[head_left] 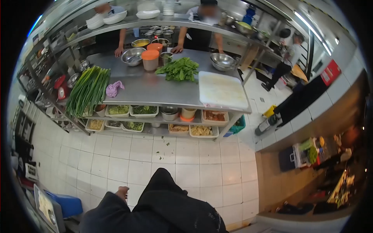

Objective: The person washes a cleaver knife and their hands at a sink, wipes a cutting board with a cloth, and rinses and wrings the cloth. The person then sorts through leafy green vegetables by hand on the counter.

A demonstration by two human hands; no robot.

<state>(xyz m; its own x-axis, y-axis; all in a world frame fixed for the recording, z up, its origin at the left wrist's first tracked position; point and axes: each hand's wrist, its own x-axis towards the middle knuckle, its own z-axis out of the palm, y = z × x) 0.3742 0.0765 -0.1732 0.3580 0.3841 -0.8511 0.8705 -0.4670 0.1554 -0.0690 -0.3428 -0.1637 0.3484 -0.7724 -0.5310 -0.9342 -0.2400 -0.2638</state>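
My left hand [122, 192] shows past the dark sleeve, low in the view over the white floor tiles. It is small and partly covered, with no object visible in it; how far its fingers are bent I cannot make out. My right hand is out of sight, beside or behind my dark clothing. Ahead, apart from me, stands a steel table [155, 91]. On it lie long green onions [91, 87], a purple cloth [114, 89], a heap of leafy greens [180, 70] and a white cutting board [220, 89].
Orange-lidded tubs [150, 60] and steel bowls [223, 61] stand toward the table's back. Food trays [204, 131] fill the lower shelves. Two people stand behind the table, hands on it; another person [285, 62] is at the far right. A blue bin [68, 204] is at lower left.
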